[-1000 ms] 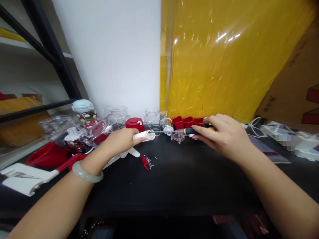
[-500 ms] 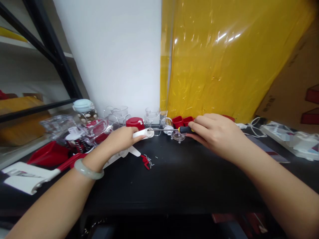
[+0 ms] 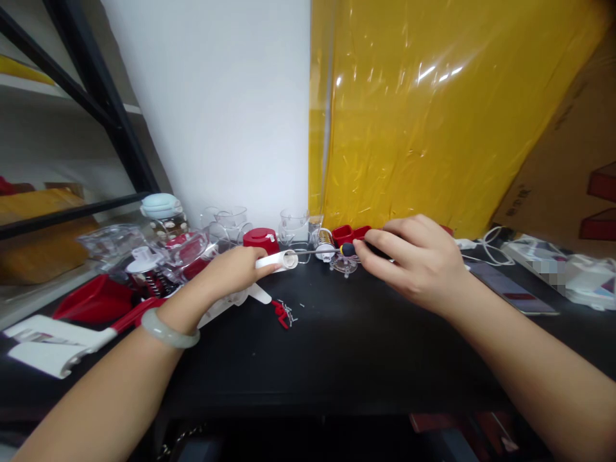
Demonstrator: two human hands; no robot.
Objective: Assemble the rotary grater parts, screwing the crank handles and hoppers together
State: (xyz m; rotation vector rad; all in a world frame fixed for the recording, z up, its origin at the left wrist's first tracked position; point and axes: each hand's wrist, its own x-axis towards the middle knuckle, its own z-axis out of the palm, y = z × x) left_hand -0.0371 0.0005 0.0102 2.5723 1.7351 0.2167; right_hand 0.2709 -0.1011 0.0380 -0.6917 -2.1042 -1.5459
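Note:
My left hand (image 3: 240, 269) is closed around a white plastic tube-like part (image 3: 272, 260), its round open end facing right. In my right hand (image 3: 409, 260) the fingers wrap the black and yellow handle of a screwdriver (image 3: 348, 249). The screwdriver lies almost level, and its metal shaft reaches left to the white part's round end; whether the tip sits on a screw is hidden. Below my left hand lie several small screws (image 3: 291, 316) beside a small red bent piece (image 3: 280, 313). Behind the shaft stands a white part with a coiled spring (image 3: 325, 245).
Clear plastic cups (image 3: 294, 226), a red round part (image 3: 260, 239) and red containers (image 3: 342, 235) line the back of the black table (image 3: 366, 359). At left lie a red scoop (image 3: 96, 299) and white panel (image 3: 43, 343). A phone (image 3: 513, 290) and cable (image 3: 491, 247) are at right.
My right hand has shifted its grip on the screwdriver handle, with the fingers now more spread and farther forward on it. My left hand and the white part stay nearly still.

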